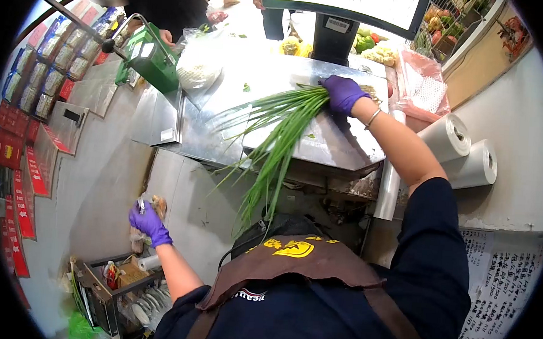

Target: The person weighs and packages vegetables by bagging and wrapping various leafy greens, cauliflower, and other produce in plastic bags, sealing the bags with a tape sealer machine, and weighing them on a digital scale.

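Note:
My right hand (346,95), in a purple glove, is closed around a bunch of green onions (299,119) near one end. Their long leaves fan out over the metal-topped scale (340,145) and hang past the counter's front edge. Low on the left, away from the counter, my purple-gloved left hand (149,223) is closed on a clear plastic bag (158,205). Something brownish shows through the bag, but I cannot make out what it is.
A monitor (338,4) stands at the counter's back. To the left are a green lever device (151,56) and a bag of white food (198,73); a person (160,7) stands beyond. Plastic rolls (448,136) lie at right, a black crate (108,293) lower left.

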Tool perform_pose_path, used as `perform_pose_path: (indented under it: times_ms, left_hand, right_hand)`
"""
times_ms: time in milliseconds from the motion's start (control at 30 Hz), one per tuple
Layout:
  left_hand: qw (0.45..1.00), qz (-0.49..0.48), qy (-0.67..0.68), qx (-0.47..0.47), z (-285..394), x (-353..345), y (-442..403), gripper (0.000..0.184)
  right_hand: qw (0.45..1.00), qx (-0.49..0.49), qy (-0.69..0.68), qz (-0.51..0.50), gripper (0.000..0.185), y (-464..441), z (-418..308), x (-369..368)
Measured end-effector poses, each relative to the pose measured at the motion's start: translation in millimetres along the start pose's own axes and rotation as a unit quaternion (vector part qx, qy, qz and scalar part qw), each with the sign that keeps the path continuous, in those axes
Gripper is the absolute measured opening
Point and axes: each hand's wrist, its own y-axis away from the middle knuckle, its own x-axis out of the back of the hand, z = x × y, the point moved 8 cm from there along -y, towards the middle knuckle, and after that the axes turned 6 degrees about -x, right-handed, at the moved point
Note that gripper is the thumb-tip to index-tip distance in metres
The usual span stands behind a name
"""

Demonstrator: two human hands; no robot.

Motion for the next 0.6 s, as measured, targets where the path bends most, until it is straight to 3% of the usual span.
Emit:
perform_pose_path:
  times_ms: [67, 133, 167, 200, 267, 300, 400, 467, 500, 533, 600]
  left_hand:
    - [0.999, 0.018, 0.021, -0.040, 25, -3, -21, 0.033]
    - [0.985, 0.026, 0.170, -0.031, 52, -15, -36, 0.038]
    - [0.978, -0.001, 0.195, -0.069, 95, -11, -38, 0.045]
    - [0.969, -0.025, 0.221, -0.107, 148, 0, -33, 0.053]
    - [0.888, -0.208, 0.369, -0.180, 265, 10, 10, 0.096]
    - [0.867, -0.249, 0.286, -0.324, 310, 10, 39, 0.110]
    - [0.808, -0.408, 0.059, -0.422, 373, -21, 103, 0.114]
    - [0.826, -0.242, -0.064, -0.504, 361, -70, 111, 0.104]
    - [0.835, -0.312, 0.050, -0.451, 357, -64, 91, 0.093]
    - [0.833, -0.345, 0.054, -0.430, 354, -57, 73, 0.088]
    - [0.841, -0.249, -0.087, -0.472, 335, -83, 61, 0.082]
  right_hand:
    - [0.999, -0.013, 0.029, 0.038, 0.035, -11, -1, -20]
    - [0.997, -0.062, 0.006, 0.038, 0.030, -8, -2, -14]
    - [0.995, -0.091, -0.005, 0.030, 0.028, -7, 0, -13]
    - [0.992, -0.120, -0.014, 0.024, 0.026, -5, 1, -9]
    - [0.996, -0.082, -0.013, 0.045, 0.023, -7, -8, -12]
    - [0.998, -0.047, -0.028, 0.032, 0.022, -9, -12, -18]
    - [0.998, 0.052, 0.004, 0.041, 0.025, 0, -37, -8]
    - [0.995, 0.097, 0.012, 0.007, 0.026, 8, -33, -11]
    - [0.994, 0.110, 0.008, 0.007, 0.026, 10, -30, -12]
    - [0.994, 0.107, 0.025, -0.020, 0.027, 13, -21, -16]
    - [0.994, 0.096, 0.042, 0.001, 0.028, 16, -14, -10]
